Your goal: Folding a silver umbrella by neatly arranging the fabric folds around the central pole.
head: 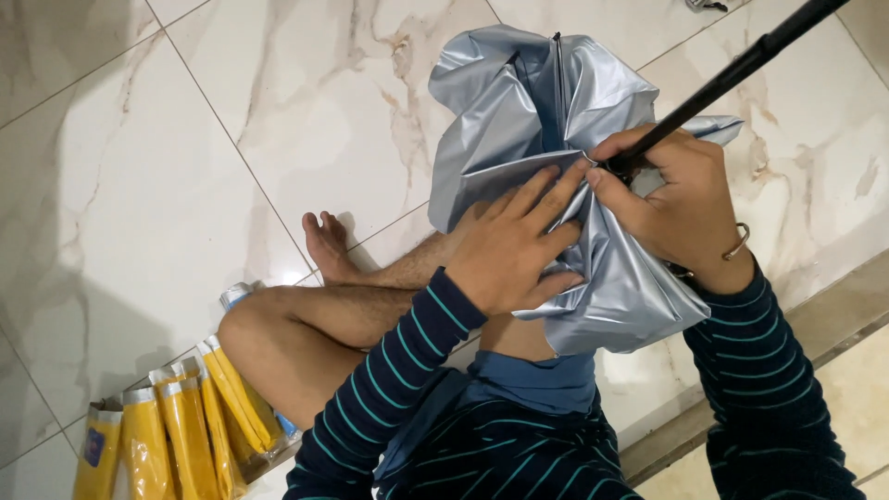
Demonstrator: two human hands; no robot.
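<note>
Marble floor underlies crumpled silver umbrella fabric (556, 130); left hand (514, 245) presses it flat, right hand (681, 199) clenches its black shaft (741, 65).

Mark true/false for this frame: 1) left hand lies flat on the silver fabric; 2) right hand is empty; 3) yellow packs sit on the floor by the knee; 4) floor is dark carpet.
1) True: the left hand lies spread on the silver fabric.
2) False: the right hand grips a black rod at the fabric.
3) True: yellow packs stand on the floor beside the bent knee.
4) False: the floor is pale marble-look tile.
</note>
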